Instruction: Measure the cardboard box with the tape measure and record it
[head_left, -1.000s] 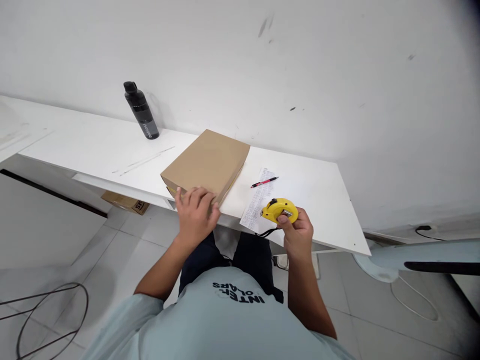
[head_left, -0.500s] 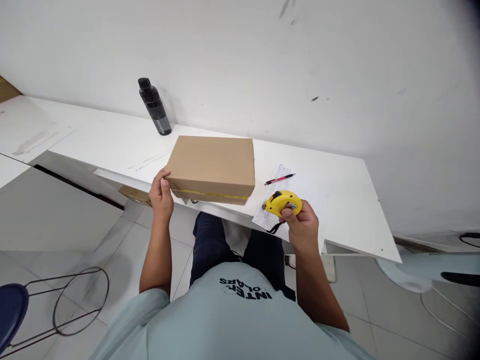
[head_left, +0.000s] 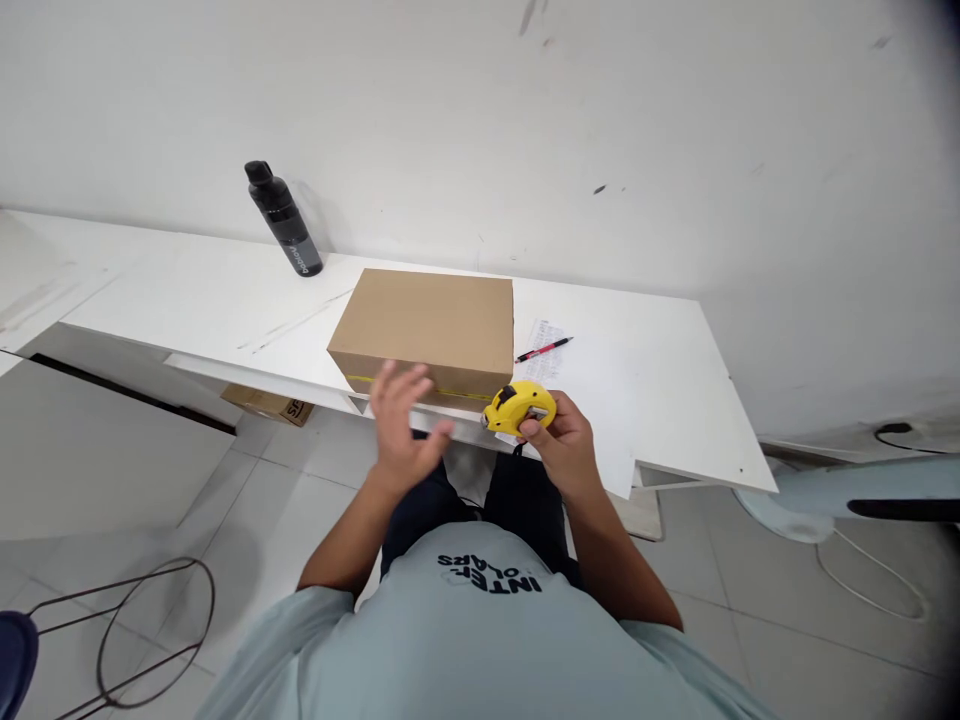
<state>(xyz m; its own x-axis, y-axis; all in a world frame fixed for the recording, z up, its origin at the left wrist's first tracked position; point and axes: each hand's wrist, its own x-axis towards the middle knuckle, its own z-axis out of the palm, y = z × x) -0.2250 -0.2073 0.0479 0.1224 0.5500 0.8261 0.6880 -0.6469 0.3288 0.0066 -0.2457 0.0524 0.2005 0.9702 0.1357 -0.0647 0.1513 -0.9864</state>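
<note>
A closed brown cardboard box (head_left: 431, 315) with a yellow strip along its front side lies at the front of the white desk. My left hand (head_left: 401, 425) is raised before the front of the box, fingers spread and nothing in it. In my right hand (head_left: 566, 445) I grip a yellow tape measure (head_left: 521, 408) by its right end, close to the box's front right corner. No blade is seen drawn out of it. Beyond the tape measure, a printed paper sheet (head_left: 541, 365) lies on the desk with a red and black pen (head_left: 545, 349) across it.
A black bottle (head_left: 289, 225) stands on the white desk (head_left: 202, 290) near the wall, left of the box. Below the desk, another cardboard box (head_left: 262, 402) rests on the tiled floor. A stool with a metal ring (head_left: 202, 600) is at lower left. A pale blue fan-like object (head_left: 795, 510) is at right.
My left hand has let go of the box's left front corner and moved right, its fingers opening. My right hand has brought the tape measure left, closer to the box.
</note>
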